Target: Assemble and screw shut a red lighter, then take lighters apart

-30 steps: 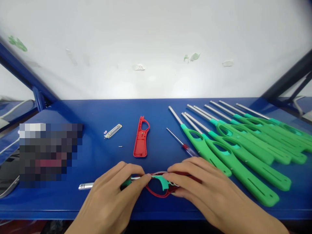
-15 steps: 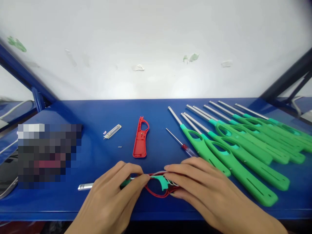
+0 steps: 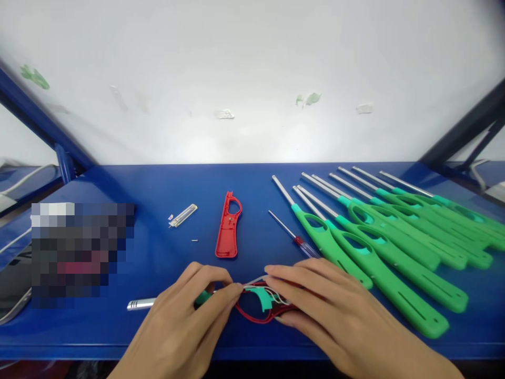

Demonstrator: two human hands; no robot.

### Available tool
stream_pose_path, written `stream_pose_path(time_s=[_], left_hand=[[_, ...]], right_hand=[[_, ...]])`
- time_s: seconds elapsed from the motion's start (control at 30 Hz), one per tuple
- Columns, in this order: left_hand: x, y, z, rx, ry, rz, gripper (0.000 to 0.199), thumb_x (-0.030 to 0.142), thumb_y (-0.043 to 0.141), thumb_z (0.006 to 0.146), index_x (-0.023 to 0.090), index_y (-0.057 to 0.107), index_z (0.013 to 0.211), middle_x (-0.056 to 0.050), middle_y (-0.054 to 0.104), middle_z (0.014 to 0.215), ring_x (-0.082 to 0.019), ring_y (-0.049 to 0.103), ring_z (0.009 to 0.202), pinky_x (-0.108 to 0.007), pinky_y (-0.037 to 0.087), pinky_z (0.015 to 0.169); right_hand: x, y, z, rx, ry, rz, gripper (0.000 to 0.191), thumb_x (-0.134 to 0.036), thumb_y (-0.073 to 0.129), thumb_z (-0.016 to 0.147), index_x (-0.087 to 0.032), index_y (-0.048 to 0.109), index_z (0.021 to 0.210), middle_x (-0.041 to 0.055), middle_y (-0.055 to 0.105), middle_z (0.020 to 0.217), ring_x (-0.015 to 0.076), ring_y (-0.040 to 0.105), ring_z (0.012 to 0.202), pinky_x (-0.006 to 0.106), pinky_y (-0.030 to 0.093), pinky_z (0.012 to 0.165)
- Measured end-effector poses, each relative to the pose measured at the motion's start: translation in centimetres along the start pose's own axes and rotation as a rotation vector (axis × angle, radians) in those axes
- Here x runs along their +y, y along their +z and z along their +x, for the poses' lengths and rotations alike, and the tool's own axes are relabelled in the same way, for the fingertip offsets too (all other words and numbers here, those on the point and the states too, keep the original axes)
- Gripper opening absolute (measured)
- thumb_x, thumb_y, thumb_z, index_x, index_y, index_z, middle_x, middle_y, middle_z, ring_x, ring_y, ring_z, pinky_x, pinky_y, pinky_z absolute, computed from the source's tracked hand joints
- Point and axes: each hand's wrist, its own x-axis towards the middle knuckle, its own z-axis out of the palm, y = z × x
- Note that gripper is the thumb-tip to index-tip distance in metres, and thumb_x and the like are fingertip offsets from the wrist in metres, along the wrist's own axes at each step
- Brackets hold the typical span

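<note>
Near the front edge of the blue table, a red lighter shell (image 3: 258, 319) lies between my two hands, with a teal trigger (image 3: 265, 299) and pale wires inside. My left hand (image 3: 185, 310) pinches its left end, where a metal tube (image 3: 141, 303) sticks out beyond the hand. Closed over the right part of the shell is my right hand (image 3: 315, 300), its fingertips by the wires. A separate red shell half (image 3: 227, 231) rests just behind the hands, open side up. The parts under my fingers are hidden.
Several green lighters (image 3: 394, 284) fan out on the right, beside a screwdriver (image 3: 294, 237). Left of the red half lie a small clear packet (image 3: 183, 216) and a tiny screw (image 3: 194, 240). A blurred dark object (image 3: 79, 252) is at the far left of the table (image 3: 150, 184).
The right fingertips have shifted slightly, and more of the wires shows beside the trigger. Both hands keep their hold; the whole view has moved a little.
</note>
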Motion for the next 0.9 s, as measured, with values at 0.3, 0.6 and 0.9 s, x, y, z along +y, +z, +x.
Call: stream_pose_path(time_s=[0.3,0.6,0.9], left_hand=[[0.14,0.01,0.18,0.023,0.018,0.005,0.029,0.002,0.050,0.109,0.019,0.066,0.127,-0.006,0.066,0.114,-0.017,0.061,0.094,-0.032,0.056,0.084],[0.10,0.00,-0.02,0.003,0.024,0.012,0.028,0.003,0.050,0.109,0.019,0.067,0.125,-0.007,0.066,0.111,-0.017,0.062,0.090,-0.032,0.056,0.080],[-0.04,-0.06,-0.20,-0.011,0.000,-0.001,0.031,0.002,0.050,0.109,0.020,0.066,0.127,-0.005,0.066,0.114,-0.016,0.066,0.094,-0.031,0.056,0.089]], right_hand=[[-0.13,-0.14,-0.20,0.012,-0.012,0.017,0.030,-0.035,0.051,0.113,-0.026,0.069,0.136,-0.0070,0.076,0.134,0.0125,0.073,0.110,0.027,0.057,0.103],[-0.06,-0.23,0.03,0.052,-0.013,0.043,0.024,-0.034,0.055,0.112,-0.028,0.073,0.127,-0.0109,0.079,0.123,0.0104,0.072,0.108,0.026,0.054,0.106],[0.16,-0.13,-0.34,0.017,0.019,0.014,0.022,-0.039,0.058,0.111,-0.034,0.073,0.127,-0.0163,0.076,0.130,0.0074,0.072,0.112,0.025,0.050,0.109]])
